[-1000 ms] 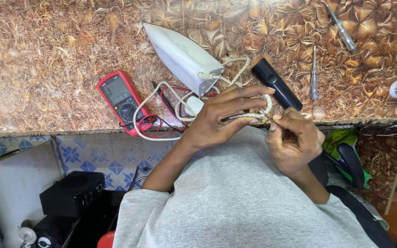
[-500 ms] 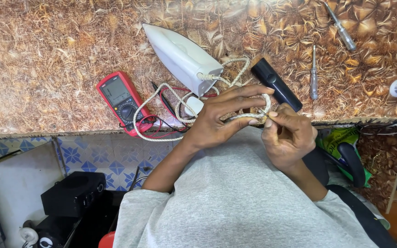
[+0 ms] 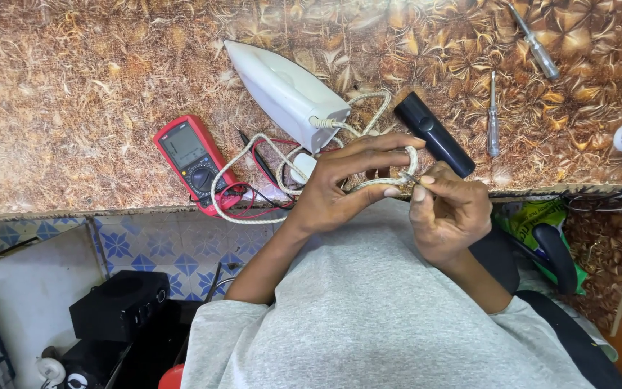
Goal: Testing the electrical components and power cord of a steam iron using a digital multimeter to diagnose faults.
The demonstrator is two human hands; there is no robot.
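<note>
My left hand holds a loop of the braided white cord that runs from the white clothes iron lying on the brown patterned bench. My right hand pinches the end of that cord between thumb and fingers, right against my left fingertips. Both hands hover over the bench's front edge, above my grey shirt. A white plug lies just left of my left hand.
A red multimeter with red and black leads lies left of the iron. A black rectangular tool sits just beyond my right hand. Two screwdrivers lie further right. A black box stands on the floor below.
My right hand has shifted slightly up and left along the cord end, closing against my left fingertips. The iron and meter have not moved.
</note>
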